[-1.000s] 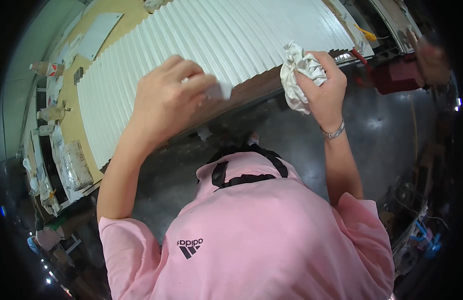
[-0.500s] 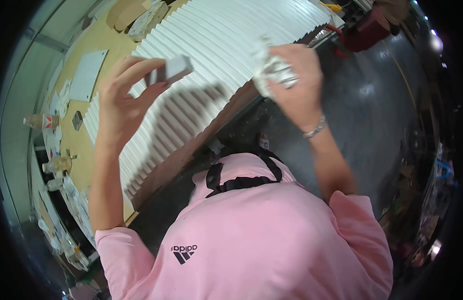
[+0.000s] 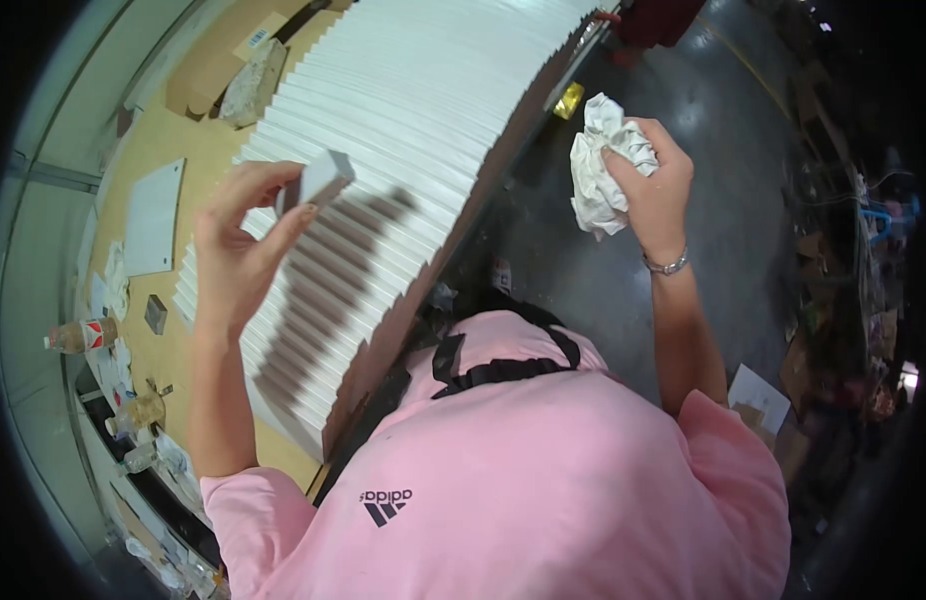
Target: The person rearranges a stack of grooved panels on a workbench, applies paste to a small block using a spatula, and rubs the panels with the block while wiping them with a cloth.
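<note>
My left hand (image 3: 245, 235) pinches a small grey rectangular block (image 3: 325, 178) between thumb and fingers, raised over a long row of white strips (image 3: 383, 110) lying side by side on the table. The hand's shadow falls across the strips below it. Out over the floor, to the right of the strips, my right hand (image 3: 661, 180) grips a crumpled white cloth (image 3: 598, 165). The cloth bulges above and below the fingers. Whether the block touches anything besides my fingers is not visible; it looks held in the air.
On the wooden table (image 3: 173, 130) at left are a white plate (image 3: 155, 220), a small dark block (image 3: 156, 314), a bottle with a red label (image 3: 81, 337) and another bottle (image 3: 138, 412). A cardboard box (image 3: 218, 60) stands at the back. Clutter lines the floor's right side.
My right hand with the cloth has swung right, away from the strips. My left hand with the block has dropped slightly and moved left. The camera view has shifted too.
</note>
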Demonstrator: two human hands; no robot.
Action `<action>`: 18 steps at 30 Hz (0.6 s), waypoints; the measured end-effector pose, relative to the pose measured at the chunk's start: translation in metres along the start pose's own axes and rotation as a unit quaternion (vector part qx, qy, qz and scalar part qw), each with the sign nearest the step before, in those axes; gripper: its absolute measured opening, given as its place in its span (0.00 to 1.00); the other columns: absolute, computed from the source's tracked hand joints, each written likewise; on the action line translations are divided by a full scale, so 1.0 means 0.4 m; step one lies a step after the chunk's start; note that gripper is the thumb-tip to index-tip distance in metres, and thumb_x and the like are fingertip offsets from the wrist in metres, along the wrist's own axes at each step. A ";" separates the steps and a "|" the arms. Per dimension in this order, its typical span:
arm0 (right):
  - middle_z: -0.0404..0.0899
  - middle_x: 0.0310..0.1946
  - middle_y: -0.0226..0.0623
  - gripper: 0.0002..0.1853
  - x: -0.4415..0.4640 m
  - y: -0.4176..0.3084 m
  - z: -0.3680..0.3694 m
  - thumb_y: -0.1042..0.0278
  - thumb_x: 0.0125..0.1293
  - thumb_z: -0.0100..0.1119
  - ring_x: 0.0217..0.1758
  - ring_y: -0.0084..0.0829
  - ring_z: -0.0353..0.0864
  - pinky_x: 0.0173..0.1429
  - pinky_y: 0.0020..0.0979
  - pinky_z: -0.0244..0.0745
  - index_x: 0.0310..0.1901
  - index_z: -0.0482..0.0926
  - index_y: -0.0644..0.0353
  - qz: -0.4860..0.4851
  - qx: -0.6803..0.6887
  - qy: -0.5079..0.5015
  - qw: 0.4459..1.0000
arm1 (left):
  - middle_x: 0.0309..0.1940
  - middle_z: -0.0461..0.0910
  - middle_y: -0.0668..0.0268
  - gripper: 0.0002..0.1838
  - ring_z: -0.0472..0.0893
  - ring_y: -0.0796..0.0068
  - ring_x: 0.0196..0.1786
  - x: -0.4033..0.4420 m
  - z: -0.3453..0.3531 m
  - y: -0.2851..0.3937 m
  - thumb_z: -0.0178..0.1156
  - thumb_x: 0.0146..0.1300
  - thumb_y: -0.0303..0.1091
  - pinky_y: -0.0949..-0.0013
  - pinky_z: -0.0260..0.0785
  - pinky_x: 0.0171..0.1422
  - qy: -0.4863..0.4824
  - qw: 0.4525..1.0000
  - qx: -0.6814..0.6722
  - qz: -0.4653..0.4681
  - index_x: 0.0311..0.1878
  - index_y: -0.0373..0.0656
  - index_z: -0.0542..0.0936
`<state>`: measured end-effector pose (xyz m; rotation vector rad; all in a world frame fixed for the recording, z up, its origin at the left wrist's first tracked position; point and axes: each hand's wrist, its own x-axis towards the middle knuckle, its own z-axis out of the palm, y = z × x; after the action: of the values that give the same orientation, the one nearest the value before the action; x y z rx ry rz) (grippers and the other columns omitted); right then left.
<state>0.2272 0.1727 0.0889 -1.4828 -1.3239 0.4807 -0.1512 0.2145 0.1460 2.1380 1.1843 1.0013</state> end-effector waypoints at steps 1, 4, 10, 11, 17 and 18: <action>0.84 0.45 0.36 0.15 0.018 -0.018 0.008 0.76 0.57 0.67 0.45 0.29 0.85 0.49 0.29 0.77 0.47 0.82 0.67 0.037 0.052 0.000 0.998 | 0.40 0.83 0.61 0.15 0.80 0.70 0.42 0.001 -0.001 0.004 0.71 0.54 0.23 0.69 0.72 0.49 -0.002 1.000 0.006 0.003 0.46 0.33 0.84; 0.84 0.50 0.37 0.15 0.096 -0.046 0.033 0.76 0.65 0.61 0.48 0.27 0.85 0.52 0.28 0.79 0.53 0.80 0.69 0.126 0.382 -0.013 0.915 | 0.38 0.83 0.59 0.16 0.80 0.68 0.41 -0.001 -0.015 -0.005 0.72 0.51 0.24 0.68 0.73 0.48 -0.005 1.000 0.022 -0.002 0.45 0.34 0.84; 0.81 0.55 0.40 0.20 0.311 -0.045 0.157 0.77 0.67 0.56 0.54 0.30 0.83 0.60 0.30 0.77 0.61 0.75 0.68 0.035 0.441 0.063 0.894 | 0.38 0.85 0.61 0.16 0.82 0.71 0.41 -0.006 -0.050 -0.061 0.73 0.54 0.29 0.68 0.74 0.49 0.017 0.995 -0.030 -0.096 0.46 0.34 0.85; 0.81 0.55 0.40 0.20 0.337 -0.042 0.197 0.78 0.66 0.56 0.54 0.31 0.83 0.61 0.31 0.77 0.61 0.75 0.67 0.009 0.384 0.069 0.921 | 0.39 0.85 0.62 0.16 0.82 0.72 0.41 -0.002 -0.053 -0.074 0.73 0.55 0.29 0.68 0.74 0.49 0.025 0.993 -0.036 -0.108 0.46 0.34 0.85; 0.78 0.50 0.45 0.26 0.400 0.072 0.287 0.61 0.52 0.72 0.57 0.46 0.75 0.63 0.43 0.70 0.53 0.79 0.60 -0.342 -0.140 -0.176 0.912 | 0.40 0.86 0.65 0.15 0.82 0.77 0.38 0.080 -0.083 -0.141 0.70 0.57 0.27 0.70 0.75 0.45 0.055 0.976 -0.081 -0.194 0.47 0.32 0.85; 0.78 0.50 0.45 0.28 0.384 0.038 0.272 0.57 0.51 0.74 0.57 0.47 0.74 0.63 0.44 0.70 0.53 0.79 0.59 -0.347 -0.159 -0.192 0.904 | 0.39 0.86 0.65 0.15 0.82 0.77 0.38 0.106 -0.084 -0.156 0.70 0.57 0.27 0.70 0.75 0.43 0.057 0.977 -0.075 -0.194 0.47 0.32 0.85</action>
<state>0.1921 0.3583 0.0851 -1.0750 -2.2064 0.0812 -0.1940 0.2844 0.1377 1.6665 1.4596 1.0059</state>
